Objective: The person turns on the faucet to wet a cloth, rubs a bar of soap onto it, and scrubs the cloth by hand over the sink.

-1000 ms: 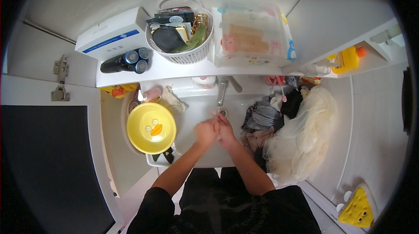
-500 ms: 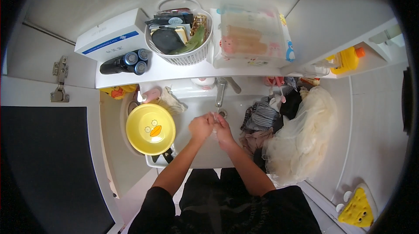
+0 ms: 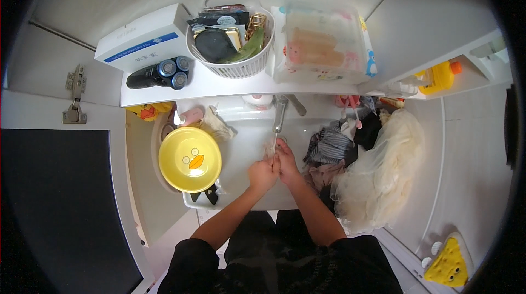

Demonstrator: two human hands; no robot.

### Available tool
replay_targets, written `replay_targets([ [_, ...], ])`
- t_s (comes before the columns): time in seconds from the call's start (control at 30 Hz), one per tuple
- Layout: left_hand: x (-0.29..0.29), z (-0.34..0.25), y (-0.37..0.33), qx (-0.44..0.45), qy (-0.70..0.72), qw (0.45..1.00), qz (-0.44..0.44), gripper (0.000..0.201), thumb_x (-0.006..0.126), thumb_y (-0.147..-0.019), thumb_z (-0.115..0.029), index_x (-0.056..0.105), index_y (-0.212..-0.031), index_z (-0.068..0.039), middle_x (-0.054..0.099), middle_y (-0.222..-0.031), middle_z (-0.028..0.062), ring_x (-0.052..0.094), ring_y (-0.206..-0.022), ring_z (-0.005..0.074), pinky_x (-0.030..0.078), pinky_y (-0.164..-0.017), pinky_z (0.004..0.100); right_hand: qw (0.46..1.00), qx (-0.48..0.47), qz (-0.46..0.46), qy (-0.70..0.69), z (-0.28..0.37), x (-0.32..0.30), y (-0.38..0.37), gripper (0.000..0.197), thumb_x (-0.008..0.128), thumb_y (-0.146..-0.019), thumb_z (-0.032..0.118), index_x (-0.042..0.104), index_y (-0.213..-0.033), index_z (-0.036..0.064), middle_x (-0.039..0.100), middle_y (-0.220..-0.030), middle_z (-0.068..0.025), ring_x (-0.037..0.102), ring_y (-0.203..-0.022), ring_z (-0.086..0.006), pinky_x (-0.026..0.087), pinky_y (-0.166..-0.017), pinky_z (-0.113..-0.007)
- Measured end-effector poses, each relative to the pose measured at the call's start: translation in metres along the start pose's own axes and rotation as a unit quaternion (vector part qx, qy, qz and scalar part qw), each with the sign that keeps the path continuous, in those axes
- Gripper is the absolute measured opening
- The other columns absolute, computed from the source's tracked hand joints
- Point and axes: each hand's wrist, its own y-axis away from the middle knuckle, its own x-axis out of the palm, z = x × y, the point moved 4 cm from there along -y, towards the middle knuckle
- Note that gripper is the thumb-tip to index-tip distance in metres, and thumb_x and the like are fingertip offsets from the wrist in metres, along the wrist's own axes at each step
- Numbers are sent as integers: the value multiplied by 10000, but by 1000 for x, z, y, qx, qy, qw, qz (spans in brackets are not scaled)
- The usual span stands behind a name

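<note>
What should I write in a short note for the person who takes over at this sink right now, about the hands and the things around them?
Left hand: closed, pressed against the right hand over the sink.
Right hand: fingers pinch a small pale piece of cloth just below the faucet.
Things: the yellow bowl sits at the sink's left edge; a pile of clothes lies to the right, with pale gauzy fabric beside it.
Done: cannot tell how clean the cloth is; it is too small to judge.
Left: the pile on the right lies outside the sink, not in hand.
</note>
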Motion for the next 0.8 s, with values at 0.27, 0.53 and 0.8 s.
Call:
replay_targets([
  [0.27, -15, 8, -22, -45, 7, 999, -18, 406, 520, -915, -352, 631, -631, -85, 596, -578, 159, 597, -545, 382, 481, -527, 470, 994, -59, -46, 82, -6, 6, 0, 329, 439, -944, 52, 534, -1258, 77, 624, -1105, -27, 584, -959, -131, 459, -847, -250],
  [0.53, -1, 31, -34, -80, 19, 996, -36, 388, 519, -915, -349, 649, -651, -96, 607, -620, 188, 598, -581, 393, 473, -537, 486, 993, -69, -13, 96, -21, -7, 0, 396, 461, -961, 100, 458, -1352, 41, 563, -1242, -65, 544, -1088, -154, 436, -921, -276],
  [0.8, 5, 34, -32, -257, 561, 787, 20, 390, 446, -1021, -358, 626, -805, -87, 531, -655, -39, 449, -578, 61, 393, -561, 231, 986, -114, -107, 64, 14, -27, 8, 478, 553, -968, 182, 410, -1417, 104, 535, -1236, -42, 536, -1011, -120, 463, -807, -256],
])
